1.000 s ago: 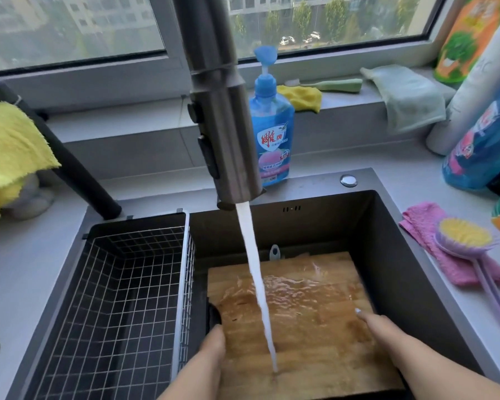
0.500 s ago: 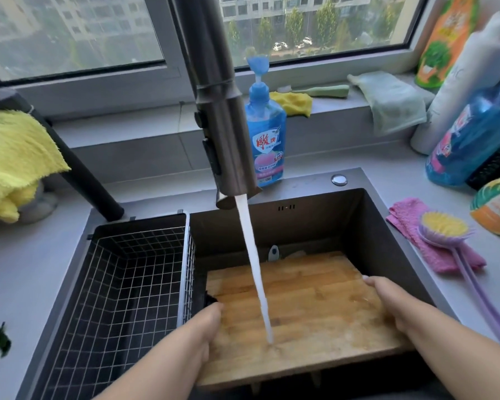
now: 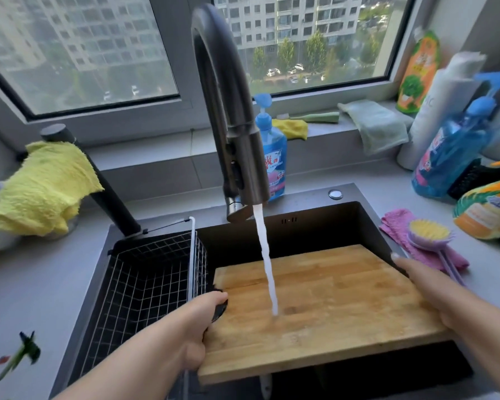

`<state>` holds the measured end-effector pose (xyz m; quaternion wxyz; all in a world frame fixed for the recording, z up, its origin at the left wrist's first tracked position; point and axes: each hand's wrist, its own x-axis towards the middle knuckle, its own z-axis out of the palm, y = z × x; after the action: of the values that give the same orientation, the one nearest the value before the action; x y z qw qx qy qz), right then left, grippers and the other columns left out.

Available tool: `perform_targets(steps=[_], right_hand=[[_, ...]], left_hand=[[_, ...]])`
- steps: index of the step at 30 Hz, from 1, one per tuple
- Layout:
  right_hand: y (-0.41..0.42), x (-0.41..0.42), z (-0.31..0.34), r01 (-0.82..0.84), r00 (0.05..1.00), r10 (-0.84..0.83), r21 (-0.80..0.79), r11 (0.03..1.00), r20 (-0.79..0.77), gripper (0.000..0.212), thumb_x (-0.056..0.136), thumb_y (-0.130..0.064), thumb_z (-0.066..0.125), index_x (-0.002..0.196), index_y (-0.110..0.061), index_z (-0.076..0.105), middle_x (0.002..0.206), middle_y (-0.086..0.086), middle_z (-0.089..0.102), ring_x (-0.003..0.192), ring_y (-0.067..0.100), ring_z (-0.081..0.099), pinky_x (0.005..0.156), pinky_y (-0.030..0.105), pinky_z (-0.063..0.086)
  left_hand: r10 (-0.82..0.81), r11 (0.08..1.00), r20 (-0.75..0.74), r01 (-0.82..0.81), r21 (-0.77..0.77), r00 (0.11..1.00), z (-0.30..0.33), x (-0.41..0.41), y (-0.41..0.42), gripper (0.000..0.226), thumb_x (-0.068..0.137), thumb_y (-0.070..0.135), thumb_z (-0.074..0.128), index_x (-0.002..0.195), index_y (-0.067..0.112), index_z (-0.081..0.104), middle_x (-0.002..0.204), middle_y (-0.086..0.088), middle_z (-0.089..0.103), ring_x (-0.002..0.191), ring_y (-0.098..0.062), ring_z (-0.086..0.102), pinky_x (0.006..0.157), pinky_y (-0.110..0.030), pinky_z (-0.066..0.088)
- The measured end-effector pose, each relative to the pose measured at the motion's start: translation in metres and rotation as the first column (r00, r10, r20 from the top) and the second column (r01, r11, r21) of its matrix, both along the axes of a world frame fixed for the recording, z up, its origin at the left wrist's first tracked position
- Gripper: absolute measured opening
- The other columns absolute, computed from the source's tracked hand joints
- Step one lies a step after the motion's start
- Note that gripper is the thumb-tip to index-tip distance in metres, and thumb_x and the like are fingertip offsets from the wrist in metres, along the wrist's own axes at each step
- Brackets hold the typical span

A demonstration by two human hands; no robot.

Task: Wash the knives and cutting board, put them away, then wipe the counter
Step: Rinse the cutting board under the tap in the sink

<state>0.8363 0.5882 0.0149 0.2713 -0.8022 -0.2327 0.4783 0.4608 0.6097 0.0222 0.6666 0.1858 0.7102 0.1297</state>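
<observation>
A wooden cutting board (image 3: 329, 307) is held level above the dark sink (image 3: 324, 220), and the faucet (image 3: 234, 140) pours a stream of water onto its middle. My left hand (image 3: 194, 327) grips the board's left edge at a black handle cutout. My right hand (image 3: 427, 293) holds the right edge, fingers lying along it. A pale knife handle (image 3: 266, 385) shows below the board's near edge, mostly hidden.
A wire basket (image 3: 145, 284) fills the sink's left side. Blue dish soap (image 3: 272, 157) stands behind the faucet. A pink cloth (image 3: 399, 226) and a dish brush (image 3: 430, 235) lie on the right counter near bottles (image 3: 451, 151). A yellow cloth (image 3: 41, 189) lies left. Green scraps (image 3: 20, 353) litter the left counter.
Both hands have lifted the board up out of the sink bottom toward me, still under the running water. The view has tilted upward.
</observation>
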Motion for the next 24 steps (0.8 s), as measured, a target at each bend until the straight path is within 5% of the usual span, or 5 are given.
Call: perform_targets(steps=[8,13,17,21,24], right_hand=[[-0.009,0.031,-0.003,0.084,0.979,-0.12,0.208,0.975,0.167,0.106,0.041,-0.095,0.054,0.124,-0.029,0.057,0.121,0.0,0.064,0.113,0.026,0.059,0.099,0.049,0.044],[-0.031,-0.005,0.034,0.082,0.967,-0.14,0.261,0.962,0.211,0.069,0.079,-0.07,0.044,0.102,-0.01,0.069,0.11,0.017,0.066,0.102,0.033,0.058,0.092,0.044,0.043],[-0.042,-0.03,0.036,0.203,0.965,-0.241,0.286,0.937,0.106,0.057,0.08,-0.067,0.047,0.076,-0.013,0.064,0.098,0.02,0.067,0.097,0.035,0.062,0.094,0.049,0.047],[-0.046,-0.042,0.003,0.292,0.956,-0.289,0.228,0.929,-0.047,0.08,0.055,-0.083,0.045,0.086,-0.014,0.071,0.089,0.011,0.073,0.087,0.033,0.068,0.09,0.054,0.05],[-0.046,-0.057,-0.016,0.325,0.941,-0.288,0.229,0.918,-0.179,0.084,0.053,-0.085,0.046,0.092,-0.015,0.069,0.091,0.012,0.073,0.088,0.033,0.069,0.09,0.053,0.051]], left_hand=[[0.014,0.997,0.023,-0.015,0.078,1.0,0.004,0.003,-0.017,0.052,0.083,0.046,0.058,0.121,0.01,0.055,0.113,-0.018,0.065,0.103,-0.036,0.063,0.093,-0.049,0.051],[0.019,0.99,0.008,-0.02,0.141,1.0,0.028,-0.008,-0.024,0.061,0.076,0.052,0.059,0.121,0.012,0.06,0.114,-0.02,0.063,0.105,-0.037,0.061,0.099,-0.051,0.045],[0.034,0.987,0.047,-0.041,0.158,0.998,0.055,-0.023,-0.029,0.052,0.087,0.047,0.049,0.111,0.004,0.064,0.096,-0.022,0.07,0.093,-0.039,0.065,0.081,-0.047,0.054],[0.11,0.968,-0.014,-0.103,0.229,0.994,0.027,-0.067,-0.02,0.088,0.063,0.068,0.058,0.138,0.023,0.048,0.146,-0.01,0.044,0.133,-0.033,0.043,0.105,-0.055,0.037],[0.177,0.928,0.037,-0.179,0.327,0.984,0.085,-0.052,-0.033,0.067,0.078,0.061,0.057,0.129,0.017,0.054,0.133,-0.011,0.054,0.12,-0.031,0.051,0.101,-0.049,0.041]])
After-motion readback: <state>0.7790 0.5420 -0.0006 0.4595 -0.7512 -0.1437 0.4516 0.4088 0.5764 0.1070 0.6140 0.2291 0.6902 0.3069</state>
